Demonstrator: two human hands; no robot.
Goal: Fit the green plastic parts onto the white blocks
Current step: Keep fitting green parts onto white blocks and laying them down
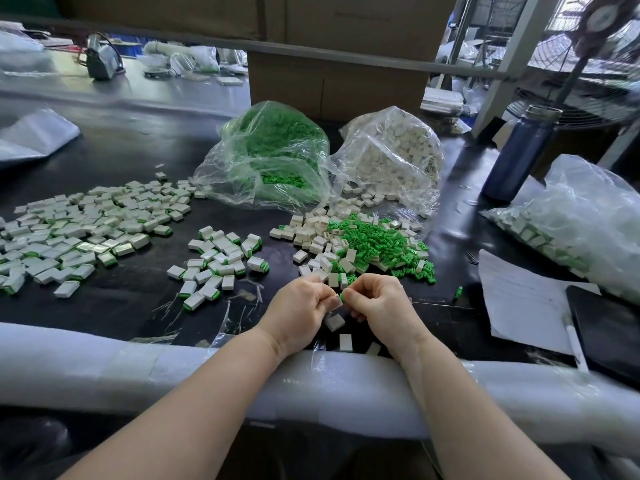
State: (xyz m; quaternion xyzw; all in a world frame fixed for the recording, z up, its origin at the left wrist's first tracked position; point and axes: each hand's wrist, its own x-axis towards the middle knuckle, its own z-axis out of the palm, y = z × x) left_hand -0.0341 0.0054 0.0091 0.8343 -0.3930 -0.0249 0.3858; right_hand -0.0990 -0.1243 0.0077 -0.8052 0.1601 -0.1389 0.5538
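Both hands meet near the counter's [121, 299] front edge: the left hand [298, 306] pinches a white block [336, 301], the right hand [379, 299] pinches a green part [342, 295] against it (fingers curled tight). Beyond lies a loose mixed pile [363, 242]; finished blocks [79, 230] spread toward the left edge.

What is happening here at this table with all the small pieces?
A person is assembling small parts by hand. The left hand pinches a small white plastic block while the right hand presses a small green plastic part against it. Finished blocks with green ends lie spread to the left; a mixed pile of loose parts sits just ahead.
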